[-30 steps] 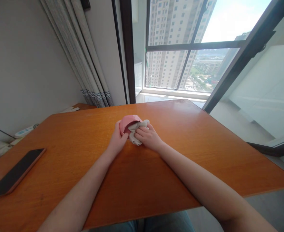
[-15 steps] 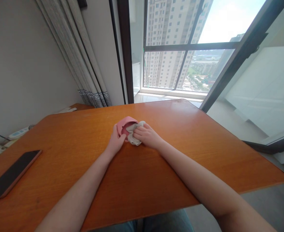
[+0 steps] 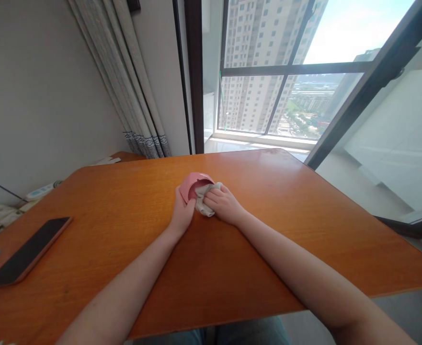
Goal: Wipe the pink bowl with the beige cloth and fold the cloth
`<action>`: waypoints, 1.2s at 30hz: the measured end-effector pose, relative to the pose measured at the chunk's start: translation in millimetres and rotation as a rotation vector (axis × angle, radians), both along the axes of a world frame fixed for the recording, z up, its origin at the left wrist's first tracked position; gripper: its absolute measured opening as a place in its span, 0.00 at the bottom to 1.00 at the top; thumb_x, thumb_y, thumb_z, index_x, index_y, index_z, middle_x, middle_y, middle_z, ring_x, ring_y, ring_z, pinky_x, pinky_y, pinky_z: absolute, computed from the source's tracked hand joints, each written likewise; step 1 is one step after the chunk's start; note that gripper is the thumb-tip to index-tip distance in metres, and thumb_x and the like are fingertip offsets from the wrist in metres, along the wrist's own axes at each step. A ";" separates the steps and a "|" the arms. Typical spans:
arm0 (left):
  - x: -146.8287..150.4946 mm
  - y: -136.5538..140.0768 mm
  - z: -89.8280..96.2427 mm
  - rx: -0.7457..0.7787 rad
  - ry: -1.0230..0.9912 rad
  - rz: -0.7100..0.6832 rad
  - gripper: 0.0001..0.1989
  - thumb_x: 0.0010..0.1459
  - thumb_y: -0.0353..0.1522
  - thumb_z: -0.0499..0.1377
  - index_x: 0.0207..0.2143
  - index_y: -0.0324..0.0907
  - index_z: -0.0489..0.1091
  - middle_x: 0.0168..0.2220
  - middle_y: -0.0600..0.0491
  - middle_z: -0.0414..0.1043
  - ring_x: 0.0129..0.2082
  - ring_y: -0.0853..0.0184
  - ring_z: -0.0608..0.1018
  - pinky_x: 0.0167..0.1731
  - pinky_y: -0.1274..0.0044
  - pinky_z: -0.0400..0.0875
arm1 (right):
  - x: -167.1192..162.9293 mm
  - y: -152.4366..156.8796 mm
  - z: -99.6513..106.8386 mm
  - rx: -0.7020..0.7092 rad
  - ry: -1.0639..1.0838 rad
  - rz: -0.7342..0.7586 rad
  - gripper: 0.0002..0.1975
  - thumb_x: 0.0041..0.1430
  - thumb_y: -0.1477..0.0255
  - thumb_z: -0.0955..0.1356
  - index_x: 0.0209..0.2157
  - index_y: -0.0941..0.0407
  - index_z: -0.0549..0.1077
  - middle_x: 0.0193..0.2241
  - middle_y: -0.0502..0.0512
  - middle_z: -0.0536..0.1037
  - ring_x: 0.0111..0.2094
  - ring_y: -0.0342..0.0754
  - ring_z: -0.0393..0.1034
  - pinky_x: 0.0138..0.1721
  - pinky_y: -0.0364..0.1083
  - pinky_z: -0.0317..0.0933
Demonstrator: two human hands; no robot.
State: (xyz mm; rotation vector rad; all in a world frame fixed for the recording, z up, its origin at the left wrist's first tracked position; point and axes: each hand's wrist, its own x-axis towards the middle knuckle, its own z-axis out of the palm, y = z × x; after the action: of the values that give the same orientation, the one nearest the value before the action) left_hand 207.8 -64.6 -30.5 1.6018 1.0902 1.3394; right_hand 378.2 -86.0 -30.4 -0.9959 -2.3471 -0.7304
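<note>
Where the left hand (image 3: pixel 183 212) curls, a pink container (image 3: pixel 191 181) sits — gripped.

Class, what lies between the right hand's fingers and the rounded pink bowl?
In the head view, a crumpled off-white cloth lies between the fingers of the right hand and the rounded pink bowl.

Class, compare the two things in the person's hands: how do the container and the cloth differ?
The container is pink; the cloth is greyish white. The container looks stiff and hollow, while the cloth looks soft and crumpled. The left hand holds the container; the right hand grips the cloth. Both are handheld and close together.
</note>
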 end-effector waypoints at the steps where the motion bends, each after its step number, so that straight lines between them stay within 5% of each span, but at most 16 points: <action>1: -2.2 1.6 4.8 0.044 0.048 -0.034 0.18 0.48 0.27 0.54 0.43 0.41 0.58 0.40 0.51 0.67 0.41 0.65 0.72 0.45 0.71 0.67 | 2.7 0.4 0.5 0.013 -0.014 -0.024 0.11 0.66 0.75 0.58 0.31 0.56 0.69 0.30 0.52 0.72 0.35 0.46 0.59 0.39 0.49 0.48; 5: -5.3 1.3 11.9 0.113 0.162 -0.062 0.19 0.50 0.29 0.55 0.46 0.41 0.57 0.41 0.51 0.67 0.41 0.63 0.72 0.45 0.69 0.67 | 0.2 -4.0 0.7 0.046 -0.012 -0.098 0.11 0.65 0.74 0.59 0.31 0.55 0.69 0.30 0.52 0.72 0.35 0.47 0.58 0.38 0.50 0.46; 12: 9.3 -10.8 -5.0 0.144 -0.094 0.153 0.30 0.53 0.35 0.57 0.55 0.42 0.50 0.57 0.44 0.56 0.58 0.61 0.62 0.58 0.70 0.56 | -22.8 -13.7 0.2 0.040 0.117 -0.093 0.08 0.63 0.73 0.61 0.31 0.55 0.69 0.27 0.51 0.71 0.34 0.46 0.56 0.37 0.50 0.45; 21: -16.4 10.1 20.7 0.217 0.248 -0.128 0.25 0.50 0.28 0.55 0.53 0.41 0.58 0.51 0.48 0.64 0.52 0.61 0.67 0.57 0.68 0.57 | -5.7 -0.2 0.9 0.013 -0.003 -0.038 0.11 0.66 0.74 0.59 0.30 0.55 0.69 0.28 0.51 0.72 0.35 0.46 0.58 0.38 0.50 0.46; 25: -5.5 1.4 9.7 0.109 0.030 0.005 0.28 0.52 0.33 0.57 0.55 0.42 0.54 0.51 0.47 0.64 0.52 0.62 0.69 0.54 0.69 0.61 | -12.9 -4.5 -1.2 -0.012 0.031 -0.091 0.09 0.64 0.74 0.60 0.31 0.55 0.69 0.28 0.52 0.72 0.35 0.47 0.58 0.39 0.50 0.46; 29: 8.8 -5.7 -10.3 -0.034 -0.141 -0.031 0.24 0.53 0.35 0.56 0.52 0.44 0.54 0.46 0.49 0.66 0.48 0.66 0.71 0.50 0.71 0.65 | -16.6 -7.8 -0.6 -0.042 0.099 -0.117 0.08 0.63 0.73 0.62 0.30 0.54 0.69 0.29 0.52 0.72 0.36 0.47 0.57 0.39 0.49 0.46; 33: -2.3 4.0 -4.7 -0.019 -0.027 -0.025 0.18 0.50 0.31 0.54 0.46 0.42 0.58 0.44 0.51 0.66 0.44 0.66 0.71 0.50 0.70 0.65 | -6.0 -2.0 2.8 -0.057 0.037 -0.028 0.09 0.64 0.73 0.61 0.30 0.55 0.69 0.29 0.52 0.72 0.36 0.47 0.58 0.39 0.48 0.47; 36: -14.4 11.3 8.2 0.047 0.171 -0.191 0.23 0.47 0.29 0.56 0.48 0.41 0.59 0.45 0.50 0.67 0.46 0.63 0.71 0.51 0.68 0.63 | 4.2 3.4 2.5 -0.063 -0.043 -0.007 0.10 0.64 0.74 0.61 0.30 0.56 0.70 0.30 0.53 0.72 0.36 0.47 0.58 0.38 0.48 0.47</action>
State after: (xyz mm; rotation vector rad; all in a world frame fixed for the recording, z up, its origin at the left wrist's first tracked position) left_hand 193.4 -53.3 -22.3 1.8333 0.9822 1.1266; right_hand 382.4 -82.7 -27.9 -1.0248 -2.4181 -0.6907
